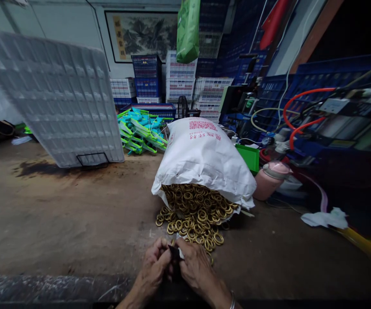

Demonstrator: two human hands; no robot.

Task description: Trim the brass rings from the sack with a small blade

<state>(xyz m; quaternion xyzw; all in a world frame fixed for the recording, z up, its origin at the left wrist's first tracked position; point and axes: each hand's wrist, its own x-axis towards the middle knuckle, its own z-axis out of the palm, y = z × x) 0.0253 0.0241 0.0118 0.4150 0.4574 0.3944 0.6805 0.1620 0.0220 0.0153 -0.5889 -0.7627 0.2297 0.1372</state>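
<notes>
Close to the table's front edge, my left hand and my right hand meet with their fingers closed. Between them is a small dark, flat piece, its kind unclear and mostly covered by the fingers. A bit of something white shows by my right thumb and forefinger. Just beyond the hands lies a spill of brass-coloured metal rings. They come from the open mouth of a white woven sack lying on its side, with red printing on top.
At the left a ribbed translucent plastic panel stands upright on the worn table. Behind are green and blue plastic pieces and stacked crates. To the right are a pink container, a white cloth and a machine with red hoses.
</notes>
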